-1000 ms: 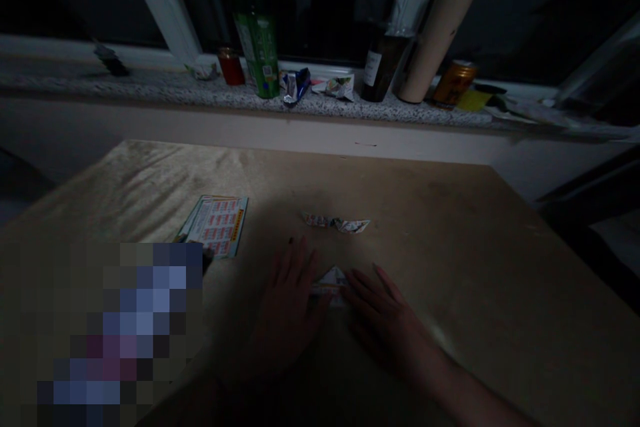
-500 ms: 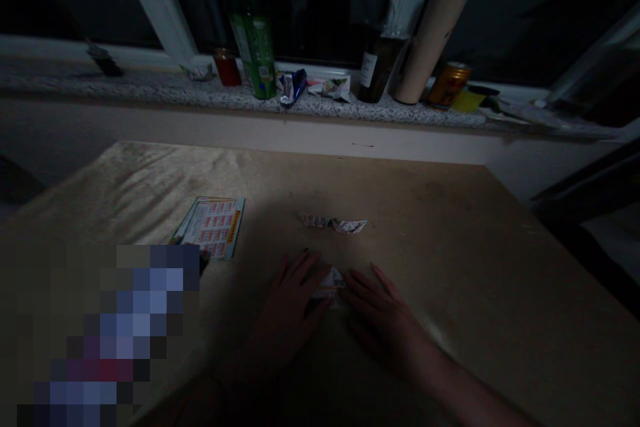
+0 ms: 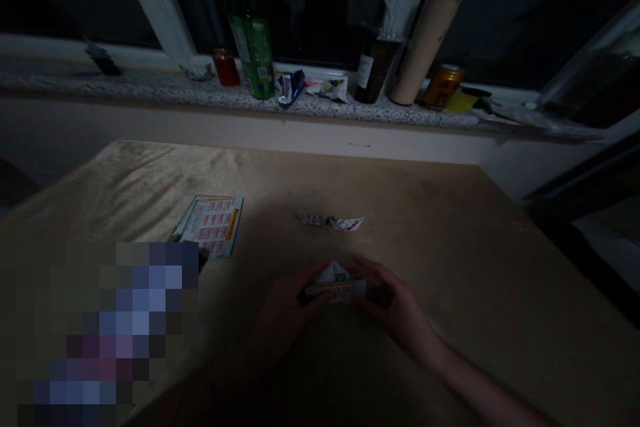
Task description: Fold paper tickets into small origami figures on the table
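Observation:
A small folded piece of printed paper [image 3: 336, 280] is held just above the brown table [image 3: 450, 240] between both hands. My left hand [image 3: 285, 310] pinches its left end, fingers curled. The paper's right end is gripped by the curled fingers of my right hand [image 3: 395, 303]. Farther out on the table lies another small folded paper shape [image 3: 331, 221]. A printed leaflet [image 3: 213, 224] lies flat to the left. The scene is dim.
A stone window sill [image 3: 150, 87] runs behind the table. On it stand a green bottle [image 3: 255, 47], a red jar [image 3: 225, 68], a dark bottle [image 3: 371, 70], a tan cardboard tube [image 3: 430, 33], an orange can [image 3: 441, 87] and crumpled wrappers [image 3: 290, 87].
Both hands lay flat, pressing the folded paper onto the table. Now their fingers have curled round its ends and lifted it slightly.

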{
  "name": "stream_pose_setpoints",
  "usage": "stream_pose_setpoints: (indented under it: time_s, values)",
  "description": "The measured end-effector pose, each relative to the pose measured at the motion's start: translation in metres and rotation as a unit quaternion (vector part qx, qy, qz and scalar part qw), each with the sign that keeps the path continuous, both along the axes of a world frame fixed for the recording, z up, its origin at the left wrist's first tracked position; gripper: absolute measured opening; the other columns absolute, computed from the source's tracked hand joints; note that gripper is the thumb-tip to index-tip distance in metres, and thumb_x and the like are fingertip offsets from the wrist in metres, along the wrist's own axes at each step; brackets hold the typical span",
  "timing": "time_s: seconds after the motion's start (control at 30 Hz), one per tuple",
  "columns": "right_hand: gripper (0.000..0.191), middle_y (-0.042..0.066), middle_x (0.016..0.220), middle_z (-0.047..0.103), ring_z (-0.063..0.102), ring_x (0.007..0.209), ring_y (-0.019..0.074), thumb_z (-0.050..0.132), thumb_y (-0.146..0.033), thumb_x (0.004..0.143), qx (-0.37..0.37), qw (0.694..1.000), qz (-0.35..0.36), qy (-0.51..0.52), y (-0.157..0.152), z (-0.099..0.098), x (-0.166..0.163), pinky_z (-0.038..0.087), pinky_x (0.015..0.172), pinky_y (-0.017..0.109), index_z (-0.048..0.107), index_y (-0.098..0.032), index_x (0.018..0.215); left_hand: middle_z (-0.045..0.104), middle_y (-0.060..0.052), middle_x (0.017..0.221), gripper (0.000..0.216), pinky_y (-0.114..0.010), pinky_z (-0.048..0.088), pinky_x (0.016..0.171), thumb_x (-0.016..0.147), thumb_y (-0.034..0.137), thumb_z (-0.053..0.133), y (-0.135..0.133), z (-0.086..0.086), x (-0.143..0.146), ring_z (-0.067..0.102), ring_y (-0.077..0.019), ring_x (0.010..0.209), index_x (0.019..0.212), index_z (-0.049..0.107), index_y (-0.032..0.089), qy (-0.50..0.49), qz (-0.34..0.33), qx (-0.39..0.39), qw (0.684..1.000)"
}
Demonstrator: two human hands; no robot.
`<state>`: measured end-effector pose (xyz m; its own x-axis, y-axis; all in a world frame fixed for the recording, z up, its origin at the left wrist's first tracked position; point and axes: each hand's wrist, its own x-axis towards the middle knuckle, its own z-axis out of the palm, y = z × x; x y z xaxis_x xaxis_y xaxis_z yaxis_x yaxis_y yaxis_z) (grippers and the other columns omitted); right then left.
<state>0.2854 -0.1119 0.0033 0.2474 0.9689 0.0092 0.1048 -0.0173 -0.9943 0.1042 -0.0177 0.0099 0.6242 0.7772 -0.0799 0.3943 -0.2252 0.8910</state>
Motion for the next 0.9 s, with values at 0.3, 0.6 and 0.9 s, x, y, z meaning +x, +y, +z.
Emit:
stream_pose_setpoints:
  time_s: [0.3, 0.6, 0.9]
  values:
    - [0.031, 0.001, 0.064, 0.065, 0.057, 0.056, 0.0132, 0.072, -0.045, 0.067, -0.110, 0.993, 0.024, 0.024, 0.024, 0.003, -0.001, 0.044, 0.050, 0.022, 0.070, -0.015, 0.071, 0.071, -0.001, 0.104, 0.034, -0.027, 0.049, 0.082, 0.074, 0.026, 0.066, 0.005, 0.012, 0.013, 0.066, -0.0218, 0.094, 0.108, 0.067, 0.021, -0.060, 0.028, -0.048, 0.997]
    - [0.035, 0.000, 0.060, 0.063, 0.054, 0.049, 0.0109, 0.068, -0.051, 0.071, -0.111, 0.990, 0.067, 0.052, 0.021, -0.003, -0.010, 0.043, 0.046, 0.020, 0.070, -0.015, 0.070, 0.073, -0.001, 0.083, 0.026, -0.025, 0.048, 0.068, 0.074, 0.036, 0.065, 0.009, 0.011, 0.012, 0.066, -0.0222, 0.078, 0.090, 0.074, 0.017, -0.047, 0.010, -0.115, 0.992]
    - [0.036, 0.000, 0.053, 0.062, 0.052, 0.045, 0.0106, 0.068, -0.051, 0.071, -0.074, 0.997, 0.022, -0.007, 0.016, -0.007, -0.006, 0.040, 0.042, 0.020, 0.068, -0.016, 0.062, 0.067, 0.002, 0.064, 0.031, -0.021, 0.041, 0.050, 0.077, 0.042, 0.060, 0.007, 0.012, 0.009, 0.060, -0.0198, 0.063, 0.079, 0.075, 0.015, -0.017, 0.007, -0.137, 0.990]
